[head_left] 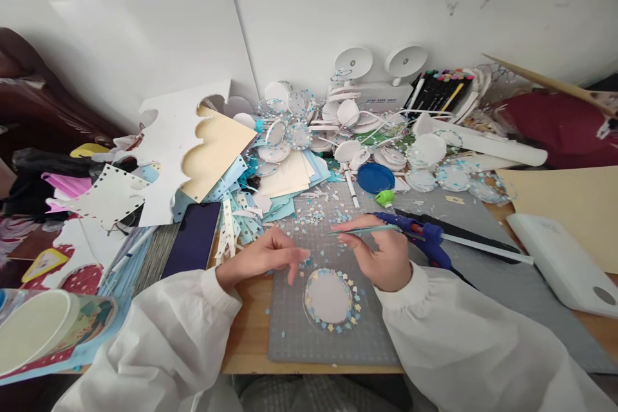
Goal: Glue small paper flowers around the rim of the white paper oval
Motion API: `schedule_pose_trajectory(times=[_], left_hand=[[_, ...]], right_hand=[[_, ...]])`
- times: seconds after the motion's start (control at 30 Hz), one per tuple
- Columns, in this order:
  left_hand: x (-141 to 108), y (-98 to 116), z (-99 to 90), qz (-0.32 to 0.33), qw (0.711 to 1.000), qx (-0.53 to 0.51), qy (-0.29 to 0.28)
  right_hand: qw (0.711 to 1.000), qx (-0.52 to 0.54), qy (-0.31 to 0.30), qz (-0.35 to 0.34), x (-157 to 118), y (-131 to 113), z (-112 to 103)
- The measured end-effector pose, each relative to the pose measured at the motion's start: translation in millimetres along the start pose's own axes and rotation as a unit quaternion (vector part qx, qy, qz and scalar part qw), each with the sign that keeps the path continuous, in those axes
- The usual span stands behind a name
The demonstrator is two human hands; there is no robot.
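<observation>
My right hand is closed round a pair of thin teal tweezers, whose tips point left over the mat. My left hand hovers at the mat's left side, thumb and fingers bent and apart; no object shows in it. Between and below the hands lies a white round disc, ringed by small blue, white and yellow flower pieces. More such pieces are scattered on the grey cutting mat beyond the hands.
A blue glue gun lies right of my right hand. Behind are a blue lid, a green cap, piled decorated discs and paper sheets. A dark phone-like slab is left; a white device is right.
</observation>
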State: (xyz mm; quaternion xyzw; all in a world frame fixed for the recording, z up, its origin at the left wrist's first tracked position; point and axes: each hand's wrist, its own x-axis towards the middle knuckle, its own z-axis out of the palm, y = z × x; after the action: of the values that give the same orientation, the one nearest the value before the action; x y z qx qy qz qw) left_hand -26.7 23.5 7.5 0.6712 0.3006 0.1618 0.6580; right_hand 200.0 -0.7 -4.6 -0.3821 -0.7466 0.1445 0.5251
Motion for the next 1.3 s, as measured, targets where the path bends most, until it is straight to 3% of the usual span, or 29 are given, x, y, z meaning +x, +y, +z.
schedule_pose_trajectory(times=[0.13,0.3,0.43,0.77,1.3], left_hand=[[-3,9,-0.7,-0.031,0.989,0.096,-0.105],[-6,15,8.0,-0.051,0.973,0.190,-0.119],[-5,13,11.0,-0.043,0.975,0.191,-0.105],[2,6,0.2,-0.054,0.993,-0.032,-0.104],[2,7,1.8,-0.080,0.990,-0.068,-0.098]], right_hand=[[0.969,0.166,-0.002,0.184,-2,-7,5],[0.918,0.278,-0.007,0.282,0,-11,7],[0.903,0.312,-0.009,0.295,2,-12,6],[0.882,0.344,-0.024,0.322,1,-11,5],[0.887,0.299,-0.100,0.338,2,-15,5]])
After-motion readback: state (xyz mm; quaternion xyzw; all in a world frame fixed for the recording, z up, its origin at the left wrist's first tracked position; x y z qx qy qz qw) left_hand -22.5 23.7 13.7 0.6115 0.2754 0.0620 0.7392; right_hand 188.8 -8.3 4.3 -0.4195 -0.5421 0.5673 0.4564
